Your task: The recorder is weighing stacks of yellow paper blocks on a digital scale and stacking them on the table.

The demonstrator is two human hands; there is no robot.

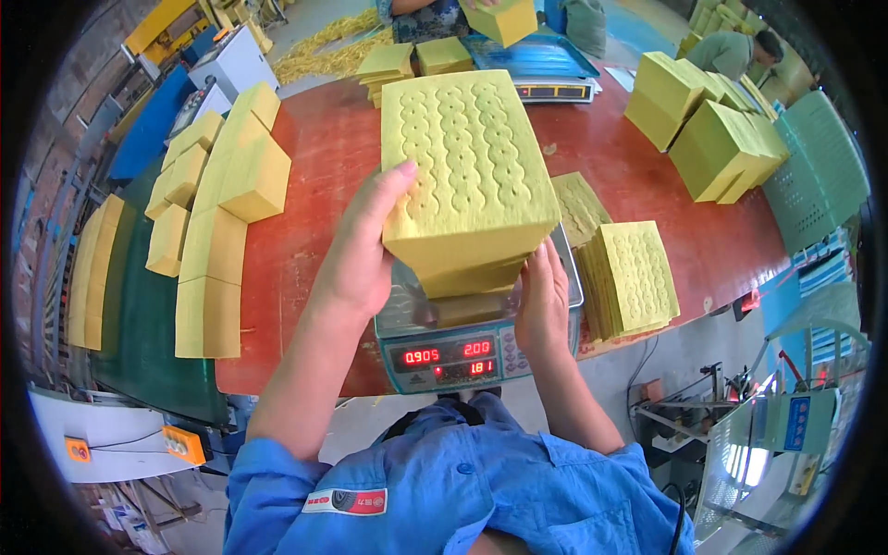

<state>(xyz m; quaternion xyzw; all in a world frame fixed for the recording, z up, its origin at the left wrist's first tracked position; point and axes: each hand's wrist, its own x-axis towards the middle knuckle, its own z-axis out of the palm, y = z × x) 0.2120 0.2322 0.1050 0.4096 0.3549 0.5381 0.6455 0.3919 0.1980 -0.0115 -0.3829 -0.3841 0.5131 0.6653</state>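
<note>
A thick block of yellow paper (467, 148), its top sheet embossed with rows of wavy lines and small holes, is between my two hands. My left hand (363, 250) grips its left side, thumb over the top edge. The fingers of my right hand (543, 296) press against the lower right side, partly hidden by the block. Below is a digital scale (407, 377) with a metal pan and lit red digits; whether the block touches the pan, I cannot tell. Beside my right hand stands a stack of embossed yellow sheets (638, 277), with flatter sheets (579, 205) behind it.
Yellow paper blocks (254, 176) line the red table's (301, 139) left side, by a green belt (139, 319). More blocks (717, 148) stand at the far right. Across the table, a person (430, 23) holds a yellow block over another scale (555, 90). Another person (731, 55) bends at the back right.
</note>
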